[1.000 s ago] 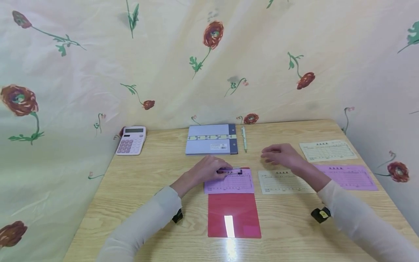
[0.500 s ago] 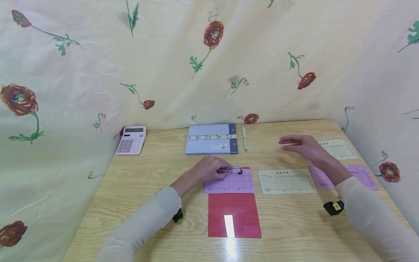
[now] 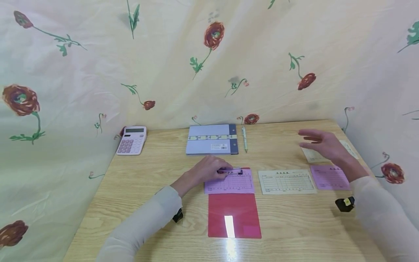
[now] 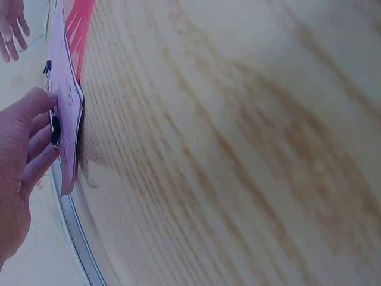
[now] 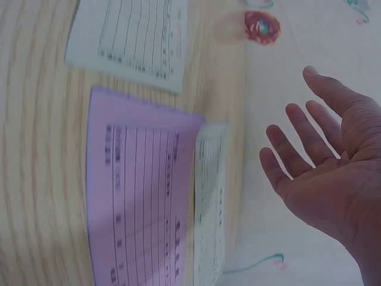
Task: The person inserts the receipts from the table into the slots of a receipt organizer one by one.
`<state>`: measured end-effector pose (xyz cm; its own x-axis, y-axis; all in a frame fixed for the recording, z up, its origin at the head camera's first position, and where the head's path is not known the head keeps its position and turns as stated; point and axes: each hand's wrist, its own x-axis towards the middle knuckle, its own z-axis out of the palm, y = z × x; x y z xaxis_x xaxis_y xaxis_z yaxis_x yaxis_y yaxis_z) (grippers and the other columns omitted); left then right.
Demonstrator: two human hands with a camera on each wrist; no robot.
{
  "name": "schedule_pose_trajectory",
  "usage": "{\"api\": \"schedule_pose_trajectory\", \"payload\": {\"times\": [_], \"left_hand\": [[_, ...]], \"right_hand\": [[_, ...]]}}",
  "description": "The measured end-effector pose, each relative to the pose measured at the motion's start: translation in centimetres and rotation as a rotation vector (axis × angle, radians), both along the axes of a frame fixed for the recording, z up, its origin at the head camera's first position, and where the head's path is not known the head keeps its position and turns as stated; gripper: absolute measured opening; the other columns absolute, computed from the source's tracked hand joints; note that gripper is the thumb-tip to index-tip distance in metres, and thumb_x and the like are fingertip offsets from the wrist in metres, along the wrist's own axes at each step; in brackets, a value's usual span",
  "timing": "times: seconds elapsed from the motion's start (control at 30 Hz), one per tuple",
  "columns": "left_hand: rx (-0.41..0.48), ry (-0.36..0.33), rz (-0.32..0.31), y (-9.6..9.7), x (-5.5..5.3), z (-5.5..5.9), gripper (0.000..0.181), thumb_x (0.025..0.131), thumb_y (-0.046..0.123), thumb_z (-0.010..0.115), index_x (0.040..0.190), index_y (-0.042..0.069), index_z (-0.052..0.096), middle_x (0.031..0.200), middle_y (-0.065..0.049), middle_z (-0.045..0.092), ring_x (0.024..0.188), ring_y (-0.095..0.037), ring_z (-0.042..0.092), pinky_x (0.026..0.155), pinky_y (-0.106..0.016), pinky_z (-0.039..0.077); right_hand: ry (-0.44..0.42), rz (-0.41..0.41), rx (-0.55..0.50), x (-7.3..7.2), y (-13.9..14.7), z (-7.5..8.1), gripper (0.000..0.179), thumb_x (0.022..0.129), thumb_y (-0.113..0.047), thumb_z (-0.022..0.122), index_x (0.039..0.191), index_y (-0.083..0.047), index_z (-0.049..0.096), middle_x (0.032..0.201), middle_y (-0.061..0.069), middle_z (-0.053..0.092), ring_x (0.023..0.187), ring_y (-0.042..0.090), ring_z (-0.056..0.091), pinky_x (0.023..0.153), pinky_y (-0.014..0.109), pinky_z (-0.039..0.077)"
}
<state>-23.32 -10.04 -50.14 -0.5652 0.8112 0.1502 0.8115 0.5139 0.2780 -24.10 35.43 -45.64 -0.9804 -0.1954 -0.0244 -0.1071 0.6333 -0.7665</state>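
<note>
At the middle of the table lies a red clipboard (image 3: pixel 232 213) with a pink form (image 3: pixel 240 185) under the wire clip (image 3: pixel 236 168) along its top edge. My left hand (image 3: pixel 208 168) pinches that clip; in the left wrist view the thumb (image 4: pixel 38 102) is on one side and the fingers curl behind it. My right hand (image 3: pixel 322 143) hovers above a pale form (image 3: pixel 312 155) at the far right, fingers spread and holding nothing. Below it lies a second pink form (image 3: pixel 327 178), partly covered by the forearm.
Another pale form (image 3: pixel 286 182) lies just right of the clipboard. Behind are a blue notebook (image 3: pixel 211 142) with a patterned band and a light green pen (image 3: pixel 244 139). A pink and white calculator (image 3: pixel 132 140) sits back left. Flowered cloth (image 3: pixel 176 65) hangs behind the table.
My right hand has moved rightward, from above the nearer pale form and past the loose pink one, to above the far pale form. The left hand keeps its place at the clip.
</note>
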Motion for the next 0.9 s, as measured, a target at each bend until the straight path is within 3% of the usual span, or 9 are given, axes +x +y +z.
{"api": "schedule_pose_trajectory", "payload": {"times": [0.1,0.2,0.4,0.6,0.9], "left_hand": [[-0.004,0.01,-0.002,0.0,0.0,-0.1,0.03,0.093,0.017,0.082,0.123,0.015,0.08,0.112,0.004,0.08,0.077,0.0,0.059,0.069,-0.015,0.044],[-0.004,0.018,-0.004,0.0,0.0,-0.2,0.03,0.093,0.017,0.082,0.123,0.015,0.08,0.111,0.004,0.08,0.076,0.0,0.059,0.068,-0.015,0.044],[-0.007,0.016,0.006,-0.1,0.1,-0.4,0.03,0.094,0.018,0.081,0.123,0.015,0.08,0.112,0.004,0.08,0.076,-0.001,0.059,0.069,-0.015,0.045],[-0.011,0.017,0.011,0.0,0.1,-0.6,0.03,0.094,0.017,0.081,0.123,0.015,0.08,0.112,0.003,0.08,0.078,0.0,0.06,0.07,-0.015,0.045],[-0.014,0.027,0.007,0.0,0.2,-0.7,0.03,0.094,0.016,0.081,0.123,0.014,0.08,0.111,0.003,0.08,0.078,-0.001,0.062,0.069,-0.014,0.045]], "right_hand": [[0.012,-0.052,0.046,-0.2,1.3,-0.2,0.07,0.104,-0.039,0.069,0.159,-0.002,0.046,0.162,0.027,0.042,0.143,0.053,0.042,0.103,0.044,0.05],[0.02,-0.116,0.07,-0.5,2.9,-0.5,0.076,0.103,-0.046,0.069,0.161,-0.003,0.043,0.163,0.029,0.039,0.143,0.055,0.038,0.106,0.069,0.039],[0.012,-0.204,0.071,-0.7,5.9,-1.3,0.081,0.104,-0.046,0.067,0.164,-0.001,0.035,0.164,0.033,0.034,0.143,0.06,0.034,0.108,0.074,0.033],[-0.017,-0.28,0.031,0.1,7.8,-2.6,0.09,0.105,-0.048,0.064,0.166,0.002,0.021,0.168,0.035,0.021,0.145,0.066,0.024,0.111,0.078,0.026],[-0.063,-0.38,0.003,0.9,9.7,-5.2,0.098,0.103,-0.054,0.064,0.167,0.001,0.014,0.169,0.035,0.016,0.15,0.061,0.019,0.113,0.078,0.022]]}}
